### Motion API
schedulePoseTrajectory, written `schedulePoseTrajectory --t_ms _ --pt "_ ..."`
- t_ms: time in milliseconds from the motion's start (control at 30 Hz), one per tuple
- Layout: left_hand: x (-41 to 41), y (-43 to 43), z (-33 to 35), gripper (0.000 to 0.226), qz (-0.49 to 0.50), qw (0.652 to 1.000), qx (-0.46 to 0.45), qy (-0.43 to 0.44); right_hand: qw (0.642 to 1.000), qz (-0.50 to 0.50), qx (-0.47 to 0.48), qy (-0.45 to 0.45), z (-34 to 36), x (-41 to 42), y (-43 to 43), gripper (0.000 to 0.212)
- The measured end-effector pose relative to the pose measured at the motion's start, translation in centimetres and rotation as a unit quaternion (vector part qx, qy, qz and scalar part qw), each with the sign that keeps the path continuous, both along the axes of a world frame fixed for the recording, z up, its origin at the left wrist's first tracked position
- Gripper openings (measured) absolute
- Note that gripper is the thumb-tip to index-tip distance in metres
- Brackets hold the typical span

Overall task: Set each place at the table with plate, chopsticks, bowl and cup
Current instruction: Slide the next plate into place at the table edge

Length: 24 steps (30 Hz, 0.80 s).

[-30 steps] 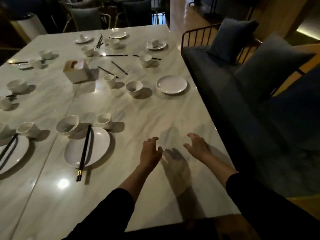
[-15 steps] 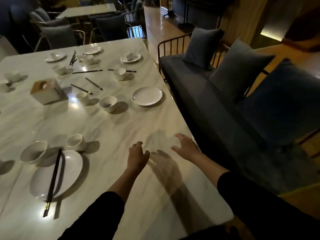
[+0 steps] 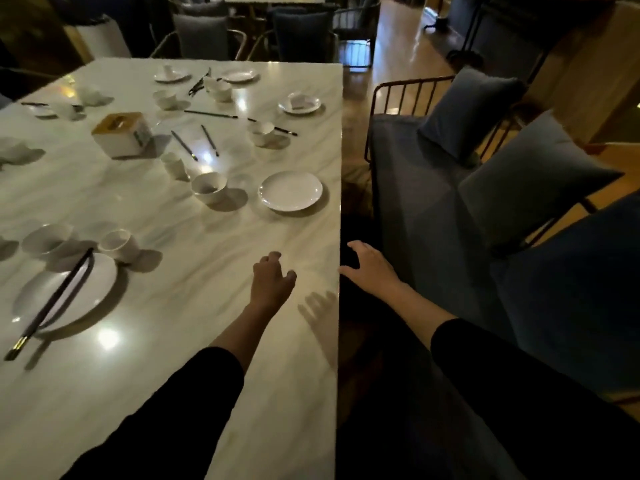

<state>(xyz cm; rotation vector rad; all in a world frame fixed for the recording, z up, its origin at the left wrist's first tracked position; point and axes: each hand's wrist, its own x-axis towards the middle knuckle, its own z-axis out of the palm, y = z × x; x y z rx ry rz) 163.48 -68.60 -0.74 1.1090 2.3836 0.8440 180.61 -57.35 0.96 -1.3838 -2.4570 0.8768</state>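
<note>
My left hand (image 3: pixel 272 282) hovers over the marble table (image 3: pixel 194 341) near its right edge, fingers loosely curled and empty. My right hand (image 3: pixel 369 268) is open and empty, just past the table's right edge. Ahead lies a bare white plate (image 3: pixel 291 190) with a bowl (image 3: pixel 209 187) and a cup (image 3: pixel 173 164) to its left. Two loose black chopsticks (image 3: pixel 197 142) lie beyond them. At the near left, a plate (image 3: pixel 69 292) carries a chopstick pair (image 3: pixel 52 301), with a bowl (image 3: pixel 46 239) and cup (image 3: pixel 119 243) behind it.
A tissue box (image 3: pixel 121 133) stands mid-table. More plates, bowls, cups and chopsticks lie scattered toward the far end. A dark sofa (image 3: pixel 433 209) with grey cushions (image 3: pixel 467 105) runs along the table's right side. Chairs (image 3: pixel 201 36) stand at the far end.
The view has swung so the table's right edge runs straight ahead. My right hand has gone from over the tabletop to beyond its right edge. My left hand stays over the table.
</note>
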Motion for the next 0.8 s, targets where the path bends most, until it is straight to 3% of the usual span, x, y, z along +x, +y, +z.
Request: schedulePoseTrajectory --t_ms 333,533,800 --pt "-3.5 -2.7 2.4 0.061 0.027 0.995 -0.07 0.072 0.997 0.058 -0.019 0.041 0.3 -5.1 0.9 0.064" --pt "-4.3 -4.7 0.7 0.06 0.087 0.993 -0.068 0.044 0.994 0.107 -0.031 0.015 -1.8 -6.8 0.6 0.063" --pt "-9.2 4.5 -0.5 0.057 0.158 0.986 -0.042 0.015 0.99 0.141 -0.012 0.02 -4.0 -14.3 11.0 0.057"
